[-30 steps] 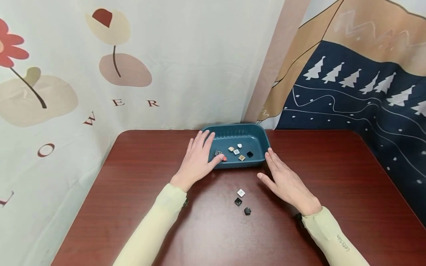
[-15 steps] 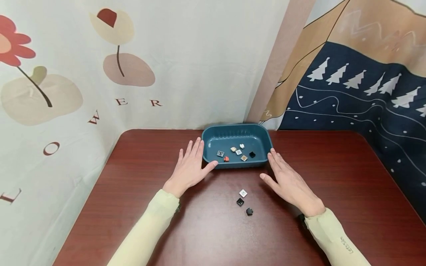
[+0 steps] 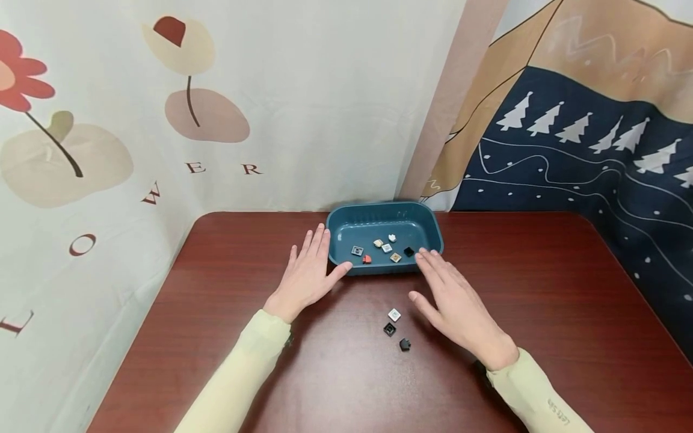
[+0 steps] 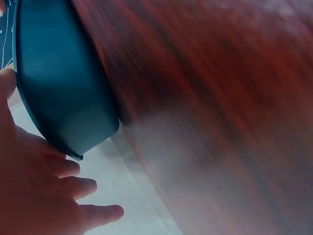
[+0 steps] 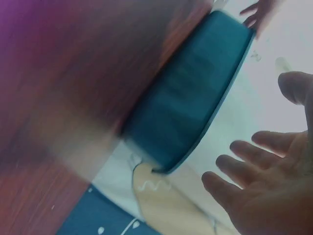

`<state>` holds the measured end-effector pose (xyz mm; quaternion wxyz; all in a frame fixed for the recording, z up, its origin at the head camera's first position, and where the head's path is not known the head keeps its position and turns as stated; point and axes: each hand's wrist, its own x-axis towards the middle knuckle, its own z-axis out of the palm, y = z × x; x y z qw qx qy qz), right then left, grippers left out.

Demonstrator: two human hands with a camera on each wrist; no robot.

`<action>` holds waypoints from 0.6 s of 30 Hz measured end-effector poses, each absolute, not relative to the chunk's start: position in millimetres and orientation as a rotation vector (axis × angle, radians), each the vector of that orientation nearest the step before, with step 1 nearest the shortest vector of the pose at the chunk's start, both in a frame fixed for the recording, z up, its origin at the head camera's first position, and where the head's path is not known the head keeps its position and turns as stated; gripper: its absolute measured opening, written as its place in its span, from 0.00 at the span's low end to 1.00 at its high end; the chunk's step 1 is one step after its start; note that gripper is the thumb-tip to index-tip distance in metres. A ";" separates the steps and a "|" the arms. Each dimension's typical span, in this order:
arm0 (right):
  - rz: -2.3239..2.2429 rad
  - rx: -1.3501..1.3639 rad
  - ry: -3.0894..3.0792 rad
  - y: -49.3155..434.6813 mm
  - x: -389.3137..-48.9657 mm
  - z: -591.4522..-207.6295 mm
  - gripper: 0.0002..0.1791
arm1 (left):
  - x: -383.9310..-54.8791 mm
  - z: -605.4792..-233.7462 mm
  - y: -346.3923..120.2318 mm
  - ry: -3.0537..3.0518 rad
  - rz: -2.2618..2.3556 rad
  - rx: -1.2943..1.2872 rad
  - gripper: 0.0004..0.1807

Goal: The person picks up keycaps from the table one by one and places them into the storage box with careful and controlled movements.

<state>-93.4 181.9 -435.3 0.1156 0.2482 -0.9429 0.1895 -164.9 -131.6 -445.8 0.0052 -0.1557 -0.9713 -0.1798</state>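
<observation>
A teal plastic basin (image 3: 387, 269) stands at the table's back edge, holding several small keycap-like pieces, among them a red one (image 3: 367, 260) and a tan square (image 3: 396, 257). My left hand (image 3: 303, 273) lies along the basin's left side, fingers straight, its thumb at the near-left rim. At the near-right corner, the fingertips of my right hand (image 3: 460, 304) overlap the basin in the head view; the right wrist view shows its straight fingers apart from the basin wall (image 5: 190, 93). Neither hand holds anything. Nearer to me lie a white square piece (image 3: 394, 315), a hollow black square (image 3: 390, 329) and a notched black piece (image 3: 405, 344).
The reddish-brown wooden table (image 3: 260, 385) extends on both sides of the basin. A pale printed curtain (image 3: 325, 120) hangs directly behind the table, and a dark blue cloth with white trees (image 3: 568, 162) hangs at the back right.
My left hand has drawn back from over the basin to its left side. My right hand has shifted left, from the right side to the near-right corner. The pieces stay put.
</observation>
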 end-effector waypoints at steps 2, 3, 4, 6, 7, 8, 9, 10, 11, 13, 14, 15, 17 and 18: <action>0.524 0.809 -2.699 176.8 -91.1 -436.8 0.36 | -164.8 -445.5 -131.9 -3.046 -0.559 -0.485 0.53; 0.503 0.852 -2.671 174.7 -89.9 -437.7 0.35 | -164.8 -445.4 -132.0 -3.048 -0.558 -0.485 0.53; 0.485 0.894 -2.648 173.1 -89.0 -438.8 0.33 | -164.9 -445.4 -132.1 -3.048 -0.557 -0.485 0.53; 0.453 0.974 -2.616 170.7 -87.4 -440.8 0.31 | -165.1 -445.4 -132.2 -3.053 -0.558 -0.487 0.53; 0.441 1.010 -2.611 169.8 -86.8 -441.8 0.30 | -165.1 -445.4 -132.1 -3.055 -0.557 -0.489 0.53; 0.426 1.039 -2.615 169.2 -86.3 -442.6 0.30 | -165.2 -445.4 -132.0 -3.056 -0.559 -0.492 0.53; 0.424 1.067 -2.624 168.4 -86.2 -443.5 0.30 | -165.3 -445.4 -131.9 -3.057 -0.556 -0.495 0.53; 0.423 1.093 -2.637 167.8 -86.2 -444.1 0.30 | -165.3 -445.3 -132.0 -3.060 -0.551 -0.495 0.53; 0.421 1.117 -2.653 167.2 -86.3 -444.6 0.30 | -165.3 -445.2 -131.9 -3.062 -0.549 -0.497 0.53; 0.421 1.158 -2.684 166.2 -87.1 -445.6 0.29 | -165.3 -444.9 -131.7 -3.061 -0.537 -0.500 0.53; 0.420 1.179 -2.695 165.6 -87.6 -446.0 0.28 | -165.3 -444.9 -131.5 -3.060 -0.528 -0.501 0.53; 0.419 1.200 -2.702 165.0 -88.2 -446.6 0.28 | -165.2 -444.8 -131.5 -3.062 -0.521 -0.500 0.53; 0.408 1.248 -2.707 163.8 -89.6 -448.1 0.28 | -165.1 -444.6 -131.6 -3.065 -0.508 -0.500 0.53; 0.407 1.268 -2.714 163.5 -90.0 -448.7 0.28 | -165.2 -444.7 -131.7 -3.066 -0.502 -0.499 0.53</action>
